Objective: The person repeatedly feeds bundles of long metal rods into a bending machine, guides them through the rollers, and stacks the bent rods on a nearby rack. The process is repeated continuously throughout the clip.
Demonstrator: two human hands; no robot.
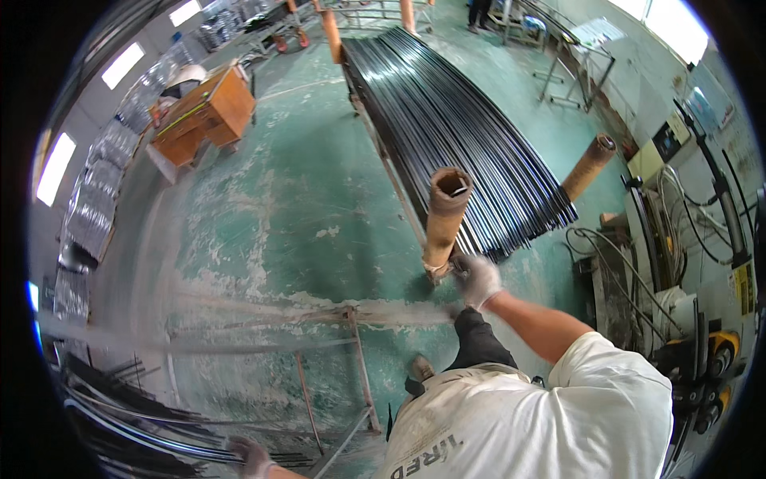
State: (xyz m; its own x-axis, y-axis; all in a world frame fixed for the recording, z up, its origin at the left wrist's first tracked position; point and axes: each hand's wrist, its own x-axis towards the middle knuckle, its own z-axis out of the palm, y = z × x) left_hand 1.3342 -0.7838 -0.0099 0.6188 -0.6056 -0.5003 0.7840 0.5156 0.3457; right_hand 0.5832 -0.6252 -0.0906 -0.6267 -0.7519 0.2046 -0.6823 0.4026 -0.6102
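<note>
My right hand (479, 282), in a pale glove, is closed at the near end of a rack, beside the foot of a brown cardboard tube (448, 211). Whatever its curled fingers hold is hidden. Long, shiny black metal strips (463, 128) lie side by side on that rack, running away from me. Low at the left, my gloved left hand (252, 457) is closed around the ends of long dark metal strips (152, 435). More dark strips lie in a pile around them. The left fingers are slightly blurred.
A metal frame (365, 367) stands between my left hand and my legs, with a blurred pale streak beside it. Another cardboard tube (590, 166) rises at the rack's right. Cables and equipment (670, 239) line the right wall. A wooden desk (205, 116) stands far left, near wrapped stacks (89, 215).
</note>
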